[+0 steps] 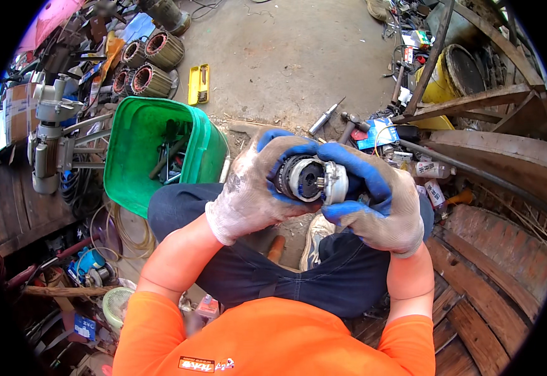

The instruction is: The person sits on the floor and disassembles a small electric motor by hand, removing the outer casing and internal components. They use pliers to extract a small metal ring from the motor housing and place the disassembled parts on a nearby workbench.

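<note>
Above my lap, both hands wear grey work gloves with blue-coated fingers. My left hand (245,191) is wrapped round a dark, round machine part (303,178) with a ribbed black edge and a pale metal ring at its open end. Curled round a silver metal end cover (335,182) is my right hand (383,203), its fingers hiding the cover's far side. The two pieces face each other and sit very close; whether they touch I cannot tell. A small brassy bit shows between them.
Left of my knee a green bucket (208,147) lies tipped, tools inside. Ahead are a yellow tool case (199,84), a screwdriver (327,117) and a hammer (351,125). Several motor stators (154,80) stand far left. A metal bar (474,169) and wooden planks (474,288) lie right.
</note>
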Tool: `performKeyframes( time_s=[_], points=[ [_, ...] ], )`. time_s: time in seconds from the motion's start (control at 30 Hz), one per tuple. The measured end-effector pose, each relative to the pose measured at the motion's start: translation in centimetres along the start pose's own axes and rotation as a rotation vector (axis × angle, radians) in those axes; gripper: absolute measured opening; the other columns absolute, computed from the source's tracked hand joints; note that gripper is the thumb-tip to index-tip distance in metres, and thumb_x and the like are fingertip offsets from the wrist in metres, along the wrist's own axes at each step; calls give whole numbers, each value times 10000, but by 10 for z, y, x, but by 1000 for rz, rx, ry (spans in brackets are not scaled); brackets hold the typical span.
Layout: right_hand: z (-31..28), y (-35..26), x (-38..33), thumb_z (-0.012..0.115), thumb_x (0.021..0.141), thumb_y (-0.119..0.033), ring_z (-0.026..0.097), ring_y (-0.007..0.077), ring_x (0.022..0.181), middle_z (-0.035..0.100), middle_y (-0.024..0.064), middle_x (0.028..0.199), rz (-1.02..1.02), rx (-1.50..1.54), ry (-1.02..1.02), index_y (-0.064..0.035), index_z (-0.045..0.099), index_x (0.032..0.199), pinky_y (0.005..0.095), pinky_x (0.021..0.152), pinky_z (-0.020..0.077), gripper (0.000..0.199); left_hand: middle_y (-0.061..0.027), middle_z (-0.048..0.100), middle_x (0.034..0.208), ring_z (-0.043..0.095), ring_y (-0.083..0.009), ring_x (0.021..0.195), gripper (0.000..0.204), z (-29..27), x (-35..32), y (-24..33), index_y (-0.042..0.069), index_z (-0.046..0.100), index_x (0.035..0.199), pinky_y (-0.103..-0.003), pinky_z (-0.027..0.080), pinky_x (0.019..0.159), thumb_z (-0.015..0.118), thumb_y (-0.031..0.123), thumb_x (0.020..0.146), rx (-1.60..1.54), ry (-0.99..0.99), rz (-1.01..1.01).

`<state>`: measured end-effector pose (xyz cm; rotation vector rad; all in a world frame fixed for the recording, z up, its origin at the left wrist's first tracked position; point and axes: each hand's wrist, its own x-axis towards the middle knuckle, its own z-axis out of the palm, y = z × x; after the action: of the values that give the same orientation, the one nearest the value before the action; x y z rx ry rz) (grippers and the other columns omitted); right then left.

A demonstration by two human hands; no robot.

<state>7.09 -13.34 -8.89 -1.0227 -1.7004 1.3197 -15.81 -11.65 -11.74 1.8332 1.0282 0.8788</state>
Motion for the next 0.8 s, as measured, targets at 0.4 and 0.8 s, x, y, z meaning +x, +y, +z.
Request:
performKeyframes(
  time_s=[0.4,0.8],
  points=[
    [2,2,-2,884,767,-264,707,193,1026,731,178,1166,55,-222,28,71,618,1326,332,912,551,704,-148,642,1127,656,-355,1032,726,-2,0,2,85,646,1196,-446,545,882,964,159,547,145,20,32],
    [6,-10,0,891,719,-178,721,318,829,729,169,958,-30,-485,43,-6,644,1329,384,752,569,680,-115,638,1119,635,-351,1021,761,-2,-4,-3,164,641,1261,-466,528,845,939,198,562,331,57,99]
  ],
)
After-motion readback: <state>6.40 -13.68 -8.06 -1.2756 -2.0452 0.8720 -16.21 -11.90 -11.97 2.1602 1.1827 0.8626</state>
